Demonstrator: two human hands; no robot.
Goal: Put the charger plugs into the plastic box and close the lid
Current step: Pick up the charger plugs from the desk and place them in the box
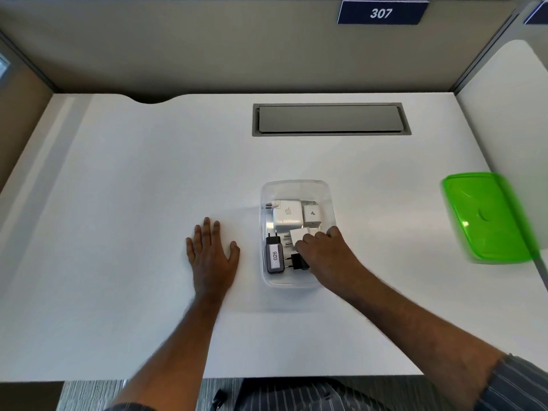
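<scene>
- White cubicle surface (148,179), beige partition behind with a "307" sign (381,13), grey cable hatch (329,119) set into the far side.
- Clear plastic box (268,281) sits near the middle, long axis running away from the person, four chargers already inside.
- Right hand (326,253) reaches into the box, fingers curled around a small white charger plug (298,236), its pins pointing left.
- Left hand (212,250) lies flat on the surface, fingers spread, just left of the box, holding nothing.
- Green lid (486,218) lies well apart, far right, blurred, long axis roughly matching the box's.
- Right hand is clearly the nearer one, so my call is it fetches the lid once the plug drops.
</scene>
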